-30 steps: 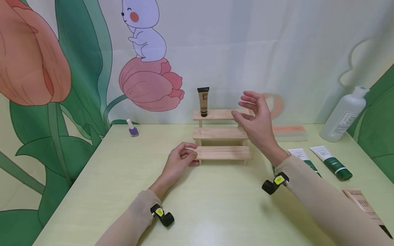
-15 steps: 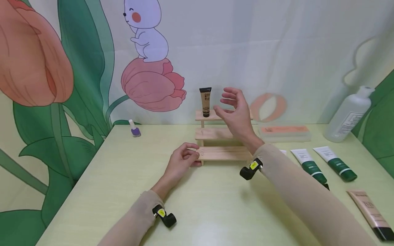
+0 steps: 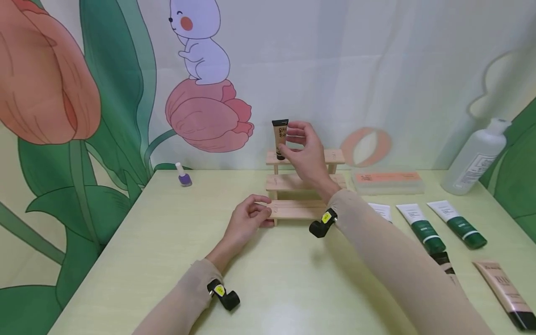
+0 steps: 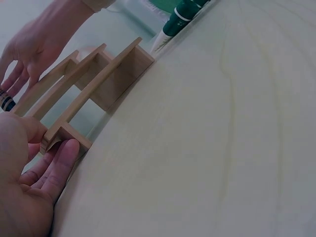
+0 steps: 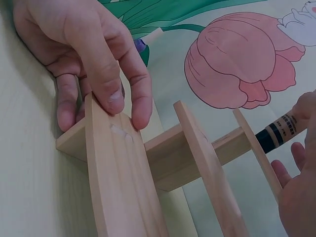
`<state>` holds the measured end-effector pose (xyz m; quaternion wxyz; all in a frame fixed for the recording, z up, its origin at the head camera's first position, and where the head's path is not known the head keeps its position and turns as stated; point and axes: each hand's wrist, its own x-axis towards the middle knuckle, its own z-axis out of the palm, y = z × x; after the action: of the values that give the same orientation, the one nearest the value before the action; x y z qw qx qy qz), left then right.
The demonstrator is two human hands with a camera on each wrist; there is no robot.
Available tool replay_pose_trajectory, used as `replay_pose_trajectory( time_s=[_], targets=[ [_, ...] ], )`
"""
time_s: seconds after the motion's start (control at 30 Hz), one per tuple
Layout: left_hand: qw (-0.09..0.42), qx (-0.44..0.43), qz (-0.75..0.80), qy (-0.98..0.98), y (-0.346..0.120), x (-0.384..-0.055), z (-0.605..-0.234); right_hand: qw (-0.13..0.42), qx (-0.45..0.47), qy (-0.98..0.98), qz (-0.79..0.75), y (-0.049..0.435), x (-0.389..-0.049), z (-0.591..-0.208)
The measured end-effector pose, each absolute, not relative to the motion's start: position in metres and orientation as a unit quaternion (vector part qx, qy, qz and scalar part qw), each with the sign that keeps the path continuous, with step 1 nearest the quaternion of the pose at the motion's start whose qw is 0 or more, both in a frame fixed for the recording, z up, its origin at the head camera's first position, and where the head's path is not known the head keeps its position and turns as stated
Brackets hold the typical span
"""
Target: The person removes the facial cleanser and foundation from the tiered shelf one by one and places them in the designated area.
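A small three-tier wooden stand (image 3: 297,209) is in the middle of the table. My left hand (image 3: 244,218) grips the left end of its lowest step, thumb on top and fingers underneath, as the left wrist view also shows. On the top step, a tan squeeze tube (image 3: 279,130) with black ends stands upright near the left side. My right hand (image 3: 310,158) has come round the tube from the right, thumb in front and fingers behind, pinching it. In the right wrist view the tube's black lower end (image 5: 266,140) meets the top step.
To the left stands a purple nail polish bottle (image 3: 184,178). On the right are a flat clear box (image 3: 389,182), a white bottle (image 3: 475,156), several white-and-green tubes (image 3: 456,224) and a beige tube (image 3: 502,291). A printed curtain (image 3: 301,70) hangs behind.
My right hand has moved left over the stand to the tan tube and taken hold of it. The left hand has stayed on the lowest step. The head view has shifted slightly.
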<state>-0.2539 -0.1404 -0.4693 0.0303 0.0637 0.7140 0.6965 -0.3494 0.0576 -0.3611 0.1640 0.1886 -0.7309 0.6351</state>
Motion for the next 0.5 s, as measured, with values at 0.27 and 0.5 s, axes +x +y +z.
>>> replay_pose_trajectory(
  time_s=[0.27, 0.5],
  targets=[
    [0.035, 0.063, 0.697, 0.713, -0.1396, -0.2530, -0.4668, 0.164, 0.179, -0.743, 0.623, 0.0525, -0.3513, -0.3625],
    [0.033, 0.062, 0.694, 0.716, -0.1410, -0.2514, -0.4662, 0.159, 0.173, -0.747, 0.621, 0.0478, -0.3516, -0.3628]
  ],
)
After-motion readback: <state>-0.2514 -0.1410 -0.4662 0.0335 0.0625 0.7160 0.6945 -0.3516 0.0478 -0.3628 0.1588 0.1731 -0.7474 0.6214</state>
